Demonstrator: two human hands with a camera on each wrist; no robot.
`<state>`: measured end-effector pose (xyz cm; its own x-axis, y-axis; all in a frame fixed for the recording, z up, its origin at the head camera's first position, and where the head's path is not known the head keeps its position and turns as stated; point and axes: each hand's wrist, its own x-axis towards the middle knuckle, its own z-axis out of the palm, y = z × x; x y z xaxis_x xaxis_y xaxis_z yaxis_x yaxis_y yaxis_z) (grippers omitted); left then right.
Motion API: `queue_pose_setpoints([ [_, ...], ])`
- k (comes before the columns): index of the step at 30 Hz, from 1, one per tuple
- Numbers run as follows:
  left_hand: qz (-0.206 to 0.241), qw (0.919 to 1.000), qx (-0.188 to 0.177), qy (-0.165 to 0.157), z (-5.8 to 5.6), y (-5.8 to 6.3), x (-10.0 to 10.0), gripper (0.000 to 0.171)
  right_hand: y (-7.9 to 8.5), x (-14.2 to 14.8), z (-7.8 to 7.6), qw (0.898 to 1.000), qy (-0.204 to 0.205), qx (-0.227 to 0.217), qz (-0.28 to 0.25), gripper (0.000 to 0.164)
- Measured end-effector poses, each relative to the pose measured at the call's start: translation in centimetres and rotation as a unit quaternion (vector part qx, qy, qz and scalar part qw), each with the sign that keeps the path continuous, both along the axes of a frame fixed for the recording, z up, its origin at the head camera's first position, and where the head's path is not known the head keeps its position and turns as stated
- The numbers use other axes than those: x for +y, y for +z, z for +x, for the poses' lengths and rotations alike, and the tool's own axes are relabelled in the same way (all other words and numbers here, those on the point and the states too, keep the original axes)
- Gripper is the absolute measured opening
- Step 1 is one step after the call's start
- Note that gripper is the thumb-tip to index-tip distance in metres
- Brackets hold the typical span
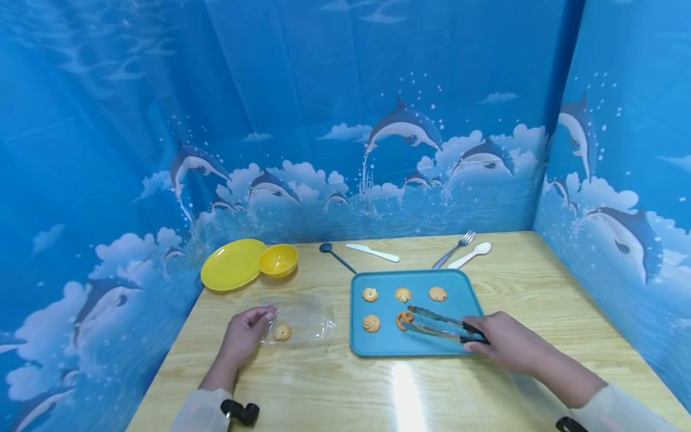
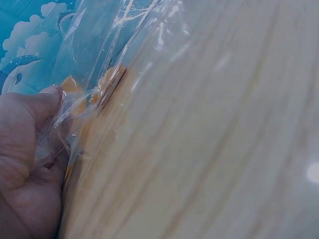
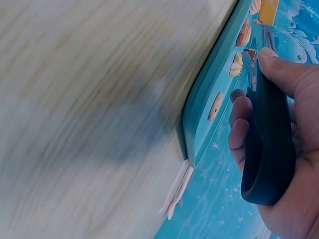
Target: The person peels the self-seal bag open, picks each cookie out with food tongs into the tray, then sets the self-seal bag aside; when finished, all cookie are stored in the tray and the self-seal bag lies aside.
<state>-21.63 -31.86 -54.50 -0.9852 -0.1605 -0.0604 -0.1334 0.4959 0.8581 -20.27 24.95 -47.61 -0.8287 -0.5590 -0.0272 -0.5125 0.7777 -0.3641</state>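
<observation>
My right hand (image 1: 507, 342) grips the black handles of metal tongs (image 1: 439, 333), whose parted tips stand at a pretzel-shaped cookie (image 1: 404, 320) on the teal tray (image 1: 415, 347). Several other cookies lie on that tray, among them a swirled cookie (image 1: 370, 323) and a round flat cookie (image 1: 438, 294). On the left, my left hand (image 1: 244, 336) pinches the edge of a clear plastic bag (image 1: 310, 324) between thumb and fingers. Inside the bag lies one ring-like cookie (image 1: 282, 332). The right wrist view shows the thumb and curled fingers around the tongs' black handle (image 3: 271, 144).
A yellow plate (image 1: 232, 264) and a yellow bowl (image 1: 279, 261) stand at the back left. Behind the tray lie a dark spoon (image 1: 337, 258), a white knife (image 1: 373, 252), a dark fork (image 1: 454, 249) and a white spoon (image 1: 471, 255). A dolphin-print backdrop (image 1: 302, 120) encloses the table.
</observation>
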Motion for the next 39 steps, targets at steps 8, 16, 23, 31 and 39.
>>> queue_pose_setpoints([
  [8,0.005,1.0000,-0.002,0.001,0.1,0.1,0.1,0.027,0.2,-1.8,-0.6,1.000,-0.009,-0.006,0.010,0.052],
  [16,0.005,1.0000,0.002,0.006,0.3,0.1,-0.1,0.025,0.8,-7.4,-2.0,0.999,0.031,-0.003,0.010,0.053],
  [23,0.004,1.0000,0.005,0.002,0.2,0.1,0.1,0.023,1.0,-13.5,-3.2,0.997,0.067,0.001,0.033,0.052],
  [31,0.002,1.0000,0.004,0.002,0.2,0.4,0.2,0.023,0.6,-19.5,-4.0,0.995,0.088,-0.027,0.044,0.036],
  [39,-0.006,1.0000,0.008,0.000,0.1,0.4,0.4,0.020,0.6,-23.3,-4.2,0.990,0.129,-0.007,0.052,0.042],
])
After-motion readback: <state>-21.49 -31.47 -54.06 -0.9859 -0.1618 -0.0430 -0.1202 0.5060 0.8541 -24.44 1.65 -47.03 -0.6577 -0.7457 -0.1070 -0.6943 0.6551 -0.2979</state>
